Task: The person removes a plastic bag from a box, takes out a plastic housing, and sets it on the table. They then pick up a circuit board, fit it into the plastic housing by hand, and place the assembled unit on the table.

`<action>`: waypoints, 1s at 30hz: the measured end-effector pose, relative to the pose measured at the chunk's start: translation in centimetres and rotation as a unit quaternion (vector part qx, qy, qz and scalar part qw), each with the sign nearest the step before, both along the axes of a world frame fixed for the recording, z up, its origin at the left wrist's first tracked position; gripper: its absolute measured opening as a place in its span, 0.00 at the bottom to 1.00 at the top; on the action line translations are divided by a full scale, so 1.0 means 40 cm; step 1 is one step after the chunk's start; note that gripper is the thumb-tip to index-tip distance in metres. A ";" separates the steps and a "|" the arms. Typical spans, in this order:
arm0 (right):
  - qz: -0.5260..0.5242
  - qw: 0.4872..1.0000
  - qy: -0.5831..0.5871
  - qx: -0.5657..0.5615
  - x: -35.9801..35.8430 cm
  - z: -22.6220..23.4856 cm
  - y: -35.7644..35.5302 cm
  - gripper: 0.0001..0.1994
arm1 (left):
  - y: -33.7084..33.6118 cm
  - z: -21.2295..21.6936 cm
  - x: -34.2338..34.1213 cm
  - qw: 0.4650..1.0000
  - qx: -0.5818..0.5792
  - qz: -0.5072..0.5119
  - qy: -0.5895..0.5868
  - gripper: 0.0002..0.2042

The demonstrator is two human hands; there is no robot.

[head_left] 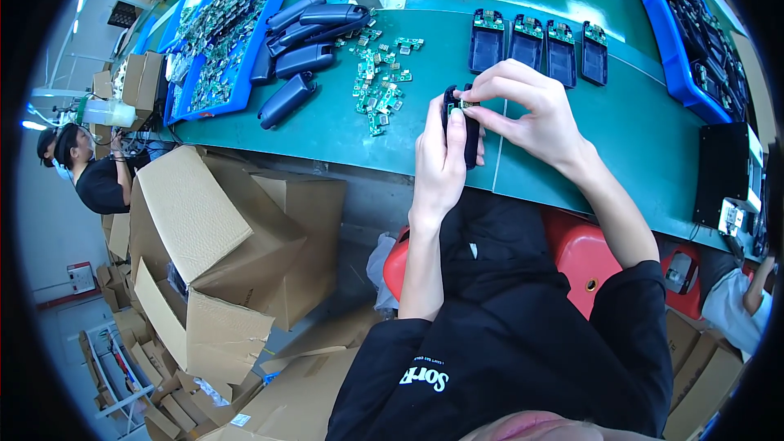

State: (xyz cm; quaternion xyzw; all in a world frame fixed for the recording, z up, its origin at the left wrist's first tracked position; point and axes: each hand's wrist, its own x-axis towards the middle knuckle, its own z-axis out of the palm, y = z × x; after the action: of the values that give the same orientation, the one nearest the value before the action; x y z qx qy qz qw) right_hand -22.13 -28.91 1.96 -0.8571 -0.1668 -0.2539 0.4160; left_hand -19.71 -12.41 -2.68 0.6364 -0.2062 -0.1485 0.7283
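Near the table's front edge, my left hand is closed around a dark plastic casing, held upright. The fingers of my right hand are pinched together on a small green circuit board at the casing's upper end; fingertips partly cover the board. Beyond my right hand stands a row of several open casings, each with a green board at its far end. Left of my hands lies a scatter of loose small circuit boards. Farther left, several dark rounded casings are piled together.
A blue tray heaped with circuit boards sits at the table's left. On the right are a blue bin of dark casings and a black box-shaped device. Cardboard boxes and a red stool stand below; people are on both sides.
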 end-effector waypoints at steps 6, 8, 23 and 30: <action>-0.015 1.000 -0.005 -0.021 0.000 0.003 0.002 0.09 | 0.001 0.007 -0.003 1.000 0.007 0.006 -0.007 0.15; -0.015 1.000 -0.005 -0.020 -0.002 0.001 0.002 0.09 | 0.001 0.004 -0.003 1.000 0.010 0.006 -0.011 0.15; 0.007 0.999 0.007 -0.040 -0.006 0.006 -0.006 0.10 | 0.001 0.011 -0.007 1.000 0.002 0.009 -0.011 0.16; 0.126 0.941 0.238 0.206 0.000 -0.015 -0.002 0.20 | 0.017 0.016 0.001 0.992 -0.078 0.000 0.097 0.17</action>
State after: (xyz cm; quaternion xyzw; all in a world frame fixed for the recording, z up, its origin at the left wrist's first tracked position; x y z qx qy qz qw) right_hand -22.14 -28.98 1.36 -0.7599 -0.1132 -0.0169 0.6399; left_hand -19.67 -11.75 -2.06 0.5605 -0.1455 -0.1931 0.7920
